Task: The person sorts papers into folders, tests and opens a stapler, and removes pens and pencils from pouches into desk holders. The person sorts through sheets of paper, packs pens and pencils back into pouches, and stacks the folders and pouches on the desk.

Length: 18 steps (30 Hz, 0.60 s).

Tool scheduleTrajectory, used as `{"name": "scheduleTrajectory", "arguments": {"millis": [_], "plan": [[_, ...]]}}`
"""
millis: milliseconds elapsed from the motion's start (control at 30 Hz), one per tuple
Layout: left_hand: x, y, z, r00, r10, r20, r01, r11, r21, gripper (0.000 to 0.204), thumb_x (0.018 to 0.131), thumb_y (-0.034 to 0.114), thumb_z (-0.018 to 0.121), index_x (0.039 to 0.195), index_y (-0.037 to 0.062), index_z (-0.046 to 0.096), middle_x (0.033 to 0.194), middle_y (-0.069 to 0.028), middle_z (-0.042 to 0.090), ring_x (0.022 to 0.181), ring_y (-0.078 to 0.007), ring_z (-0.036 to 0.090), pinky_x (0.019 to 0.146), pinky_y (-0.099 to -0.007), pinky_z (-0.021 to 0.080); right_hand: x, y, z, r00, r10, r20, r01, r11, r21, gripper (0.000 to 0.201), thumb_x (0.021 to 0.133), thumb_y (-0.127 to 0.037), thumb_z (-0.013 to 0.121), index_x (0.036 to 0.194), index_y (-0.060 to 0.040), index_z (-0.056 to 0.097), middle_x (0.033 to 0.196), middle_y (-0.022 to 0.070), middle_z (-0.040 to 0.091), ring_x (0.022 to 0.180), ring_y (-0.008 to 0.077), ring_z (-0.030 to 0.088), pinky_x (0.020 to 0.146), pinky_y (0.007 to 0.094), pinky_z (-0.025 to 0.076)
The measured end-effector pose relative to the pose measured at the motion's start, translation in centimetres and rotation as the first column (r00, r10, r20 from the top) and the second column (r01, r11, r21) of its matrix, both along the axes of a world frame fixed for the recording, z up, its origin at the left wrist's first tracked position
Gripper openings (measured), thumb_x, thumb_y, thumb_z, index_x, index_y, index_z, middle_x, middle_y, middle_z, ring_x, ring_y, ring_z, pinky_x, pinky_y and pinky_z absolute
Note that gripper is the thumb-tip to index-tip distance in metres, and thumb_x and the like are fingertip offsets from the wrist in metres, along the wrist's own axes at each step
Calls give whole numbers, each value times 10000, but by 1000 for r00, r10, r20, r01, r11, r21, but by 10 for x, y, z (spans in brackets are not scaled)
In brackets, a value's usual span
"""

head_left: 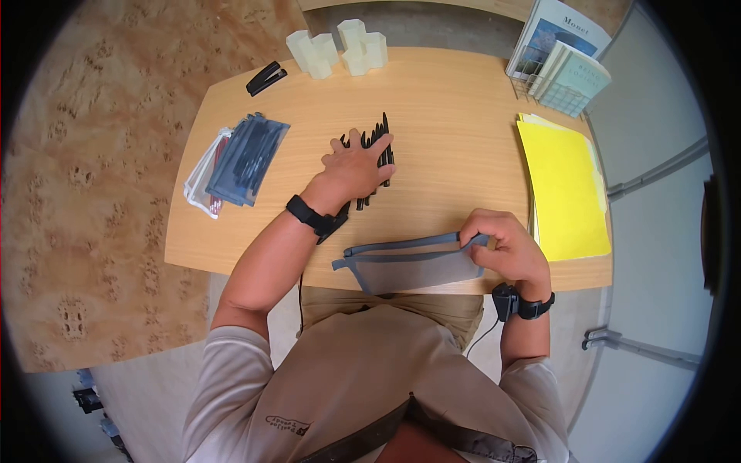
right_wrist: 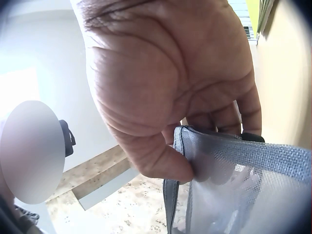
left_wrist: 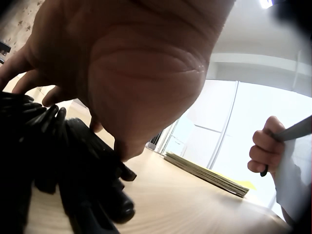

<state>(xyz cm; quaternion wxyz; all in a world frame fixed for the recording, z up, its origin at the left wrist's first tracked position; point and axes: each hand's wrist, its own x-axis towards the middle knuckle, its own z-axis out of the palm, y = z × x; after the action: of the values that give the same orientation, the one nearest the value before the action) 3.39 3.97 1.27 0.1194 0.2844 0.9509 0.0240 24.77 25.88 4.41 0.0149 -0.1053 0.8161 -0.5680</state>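
Observation:
Several black pens (head_left: 385,127) lie side by side in a row near the middle of the table. My left hand (head_left: 353,171) is spread over them, its fingers reaching across the row and the palm above; in the left wrist view the thumb is right at the dark pens (left_wrist: 92,170). At the table's front edge, my right hand (head_left: 505,245) pinches one end of a grey-edged mesh pouch (head_left: 409,272). From the right wrist, the thumb lies on the near side of the sheer pouch wall (right_wrist: 214,190), fingers behind it.
To the left lies a stack of dark mesh pouches (head_left: 245,162) beside a white-edged pouch (head_left: 202,185). A black stapler (head_left: 266,79) and cream hexagonal holders (head_left: 363,50) stand at the back. Yellow folders (head_left: 567,189) lie right, below books (head_left: 571,73) in a wire rack.

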Motion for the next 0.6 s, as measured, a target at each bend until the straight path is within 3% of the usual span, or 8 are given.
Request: {"name": "scheduleTrajectory", "arguments": {"millis": [100,167,300,333,400,433,533,600], "plan": [[-11,-12,3,995,-96,34,97,995,-21,665,965,504,605,1568,355,366,1527,-255,407,1313,-576,427,1034,-600,461,0,-1,-2,1000,-5,-4,5,1000,-4,187,751,26,624,922,-18,686,859,105,669,804,240,641,731,324,507],[-23,-29,0,961,-267,69,266,964,17,659,946,416,615,1560,365,382,1542,-220,400,1343,-554,407,1090,-609,421,1,0,-1,1000,-10,-19,9,1000,-16,187,752,25,625,924,-17,684,857,108,669,800,243,642,726,326,507],[-42,-63,-8,883,-465,-56,469,873,137,767,902,337,691,1578,182,364,1536,-226,411,1401,-448,399,1143,-491,389,0,-3,-4,1000,11,-18,-11,1000,-14,186,752,20,627,926,-17,683,859,112,670,786,247,642,711,325,505],[-42,-69,-4,885,-462,-57,465,875,135,767,902,337,691,1578,182,364,1536,-226,411,1401,-448,399,1143,-491,389,-1,-3,-5,1000,14,-17,-14,1000,-15,186,751,18,628,925,-18,684,855,112,670,779,248,643,703,323,503],[-38,-81,5,967,-250,44,206,875,439,887,841,390,744,1586,133,336,1488,-228,458,1367,-432,448,1112,-484,419,-1,-3,-4,1000,14,-25,-14,1000,-5,188,748,18,628,923,-21,685,852,110,671,773,250,642,698,324,502],[-35,-88,10,966,-255,48,210,877,433,887,841,390,744,1586,133,336,1488,-228,458,1367,-432,448,1112,-484,419,0,-4,-5,1000,9,-30,-9,1000,6,191,745,18,628,922,-23,687,848,109,672,767,252,642,692,324,501],[-17,-107,13,984,-42,174,3,975,221,965,783,406,800,1562,65,342,1440,-237,498,1345,-432,472,1089,-469,445,-1,-4,-6,1000,22,-15,-22,1000,-10,191,740,16,630,917,-25,688,844,106,674,759,256,642,684,329,499],[-7,-115,9,998,-65,22,63,993,98,973,764,404,808,1549,60,346,1397,-251,530,1325,-436,495,1057,-496,470,-5,-6,-6,999,31,-16,-31,999,-10,190,740,16,631,917,-25,689,846,106,675,764,258,644,688,331,500]]}}
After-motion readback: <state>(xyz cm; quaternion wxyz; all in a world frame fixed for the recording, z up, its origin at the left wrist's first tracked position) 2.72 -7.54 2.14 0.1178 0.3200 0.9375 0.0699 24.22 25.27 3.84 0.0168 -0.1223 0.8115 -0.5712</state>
